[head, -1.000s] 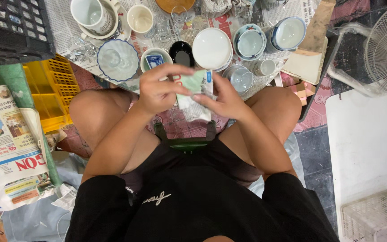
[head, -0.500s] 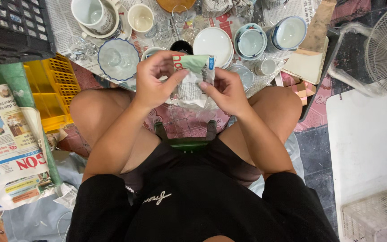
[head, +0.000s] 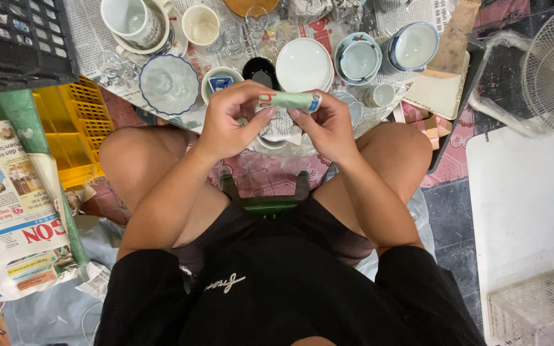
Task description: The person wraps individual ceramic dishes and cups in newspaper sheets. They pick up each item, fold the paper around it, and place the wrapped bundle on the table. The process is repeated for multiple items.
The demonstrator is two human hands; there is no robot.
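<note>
The left hand [head: 229, 125] is closed, thumb and fingertips pinching one end of a newspaper bundle [head: 288, 100], a small thing rolled in paper and held level above the knees; the right hand [head: 328, 127] is closed on the other end, fingers curled over the top and pressing the paper in. What is inside cannot be seen. The bundle hangs in the air between both hands, just over a small white dish [head: 270, 142] and the edge of a newspaper sheet [head: 97, 32] spread on the floor. Beyond it stand a white bowl [head: 304, 64], a glass bowl [head: 169, 83], a cup [head: 201, 25] and blue-rimmed bowls [head: 360, 59], close together. If either pinch slackens, the roll probably springs open and its contents could slip out onto the crockery below and chip; a hard squeeze could tear the thin paper
</note>
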